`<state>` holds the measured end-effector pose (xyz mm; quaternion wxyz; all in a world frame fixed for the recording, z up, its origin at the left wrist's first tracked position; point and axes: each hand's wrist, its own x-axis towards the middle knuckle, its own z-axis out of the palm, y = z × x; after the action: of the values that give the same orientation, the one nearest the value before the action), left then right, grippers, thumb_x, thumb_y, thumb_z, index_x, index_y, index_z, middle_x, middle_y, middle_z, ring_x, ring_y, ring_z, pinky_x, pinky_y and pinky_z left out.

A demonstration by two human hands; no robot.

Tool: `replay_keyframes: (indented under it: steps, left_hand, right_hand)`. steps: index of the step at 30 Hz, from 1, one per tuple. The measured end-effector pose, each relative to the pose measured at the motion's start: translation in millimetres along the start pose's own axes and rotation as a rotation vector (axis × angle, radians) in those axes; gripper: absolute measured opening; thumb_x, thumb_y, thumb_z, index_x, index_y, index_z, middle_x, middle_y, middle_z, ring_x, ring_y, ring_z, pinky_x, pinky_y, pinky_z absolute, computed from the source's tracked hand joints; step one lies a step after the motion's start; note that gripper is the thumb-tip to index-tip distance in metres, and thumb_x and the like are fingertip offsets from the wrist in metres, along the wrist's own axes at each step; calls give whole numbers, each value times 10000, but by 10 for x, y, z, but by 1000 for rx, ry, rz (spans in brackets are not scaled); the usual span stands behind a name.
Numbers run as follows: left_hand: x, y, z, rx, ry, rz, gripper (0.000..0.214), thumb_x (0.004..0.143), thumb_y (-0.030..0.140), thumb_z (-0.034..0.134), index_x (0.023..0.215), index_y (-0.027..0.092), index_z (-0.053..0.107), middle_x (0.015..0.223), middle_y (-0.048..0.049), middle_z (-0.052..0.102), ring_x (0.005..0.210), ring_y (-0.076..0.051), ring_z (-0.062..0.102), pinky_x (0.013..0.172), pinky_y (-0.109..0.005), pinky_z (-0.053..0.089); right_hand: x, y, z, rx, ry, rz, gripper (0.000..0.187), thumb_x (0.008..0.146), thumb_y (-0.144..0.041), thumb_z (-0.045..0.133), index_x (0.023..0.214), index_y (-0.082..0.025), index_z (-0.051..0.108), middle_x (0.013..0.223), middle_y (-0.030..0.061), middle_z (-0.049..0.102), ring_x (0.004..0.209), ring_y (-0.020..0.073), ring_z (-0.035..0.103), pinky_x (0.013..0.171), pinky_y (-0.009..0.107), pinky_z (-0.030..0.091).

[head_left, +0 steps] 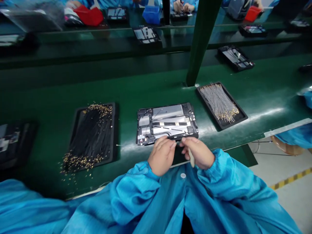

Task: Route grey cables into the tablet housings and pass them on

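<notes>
A black rectangular tablet housing (167, 123) lies open and flat on the glossy green bench (44, 97), its silver foil panels and thin dark cables showing. The left hand (162, 155) sits at the near edge of the housing, with its fingertips (173, 145) at that edge. Its grip is curled, but whether it is clamped on anything is too small to tell. The right hand (198, 152), just beside the left, has its grip closed on a slim pale tool (191, 158).

Left of the housing, a black tray (114, 130) holds black cables (91, 136) with gold ends, some scattered past its rim. Right of the housing, a black tray (234, 118) holds grey cables (218, 102) with gold ends.
</notes>
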<state>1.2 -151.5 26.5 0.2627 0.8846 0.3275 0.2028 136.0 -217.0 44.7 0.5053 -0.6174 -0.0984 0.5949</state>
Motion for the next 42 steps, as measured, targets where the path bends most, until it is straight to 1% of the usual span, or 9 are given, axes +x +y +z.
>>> replay_keyframes:
  steps: [3, 6, 11, 15, 18, 23, 27, 33, 42]
  left_hand:
    - [137, -44, 123, 120, -22, 3, 270, 843, 235, 359, 867, 168, 620, 859, -66, 643, 946, -209, 534, 941, -404, 348]
    - [222, -59, 222, 193, -60, 42, 263, 842, 227, 373, 860, 166, 628, 839, -67, 644, 955, -228, 515, 910, -398, 350]
    - [282, -27, 266, 310, -88, 24, 264, 844, 243, 386, 856, 174, 640, 788, -67, 632, 903, -232, 519, 836, -375, 360]
    - [317, 13, 233, 348, -137, -8, 267, 847, 252, 385, 854, 177, 641, 770, -66, 622, 877, -223, 519, 800, -354, 358]
    - [341, 42, 201, 367, -179, -17, 254, 844, 248, 392, 861, 185, 638, 751, -62, 610, 861, -219, 518, 780, -347, 355]
    - [357, 70, 172, 399, -234, -6, 243, 842, 238, 391, 860, 198, 630, 744, -64, 595, 852, -217, 519, 777, -351, 346]
    - [363, 76, 168, 405, -242, -7, 244, 840, 233, 388, 869, 194, 628, 762, -70, 598, 861, -221, 519, 787, -354, 341]
    - [381, 88, 154, 401, -256, -16, 251, 840, 231, 387, 874, 190, 632, 774, -75, 604, 859, -220, 522, 789, -354, 341]
    - [382, 79, 150, 400, -264, -13, 247, 842, 242, 383, 847, 196, 625, 782, -72, 611, 857, -222, 520, 771, -358, 340]
  right_hand:
    - [135, -84, -16, 166, 181, -121, 206, 660, -334, 624, 769, -168, 569, 636, -8, 589, 434, 77, 486, 351, 186, 363]
    - [258, -142, -75, 187, 235, -237, 246, 677, -376, 607, 804, -169, 567, 648, -2, 601, 472, 89, 518, 418, 203, 421]
    - [359, -70, -120, -115, 368, -533, 372, 798, -520, 401, 840, -183, 553, 705, 13, 627, 561, 119, 569, 525, 245, 464]
    - [386, 40, -94, -277, 505, -771, 340, 844, -469, 345, 889, -190, 535, 777, 28, 650, 705, 148, 609, 694, 306, 471]
    - [411, 88, -80, -334, 511, -863, 302, 853, -432, 341, 935, -197, 514, 770, 27, 661, 761, 161, 617, 752, 334, 460]
    - [473, 121, -86, -376, 499, -903, 269, 852, -406, 345, 941, -205, 500, 751, 26, 666, 778, 165, 619, 756, 336, 462]
    - [519, 137, -93, -305, 526, -882, 280, 856, -409, 334, 951, -197, 490, 755, 34, 664, 770, 169, 617, 737, 342, 467]
    - [516, 132, -89, -380, 524, -862, 285, 853, -421, 327, 889, -203, 507, 769, 35, 661, 800, 170, 616, 748, 333, 464]
    - [517, 134, -97, -348, 531, -793, 317, 851, -441, 324, 869, -194, 522, 793, 44, 652, 844, 178, 613, 733, 321, 462]
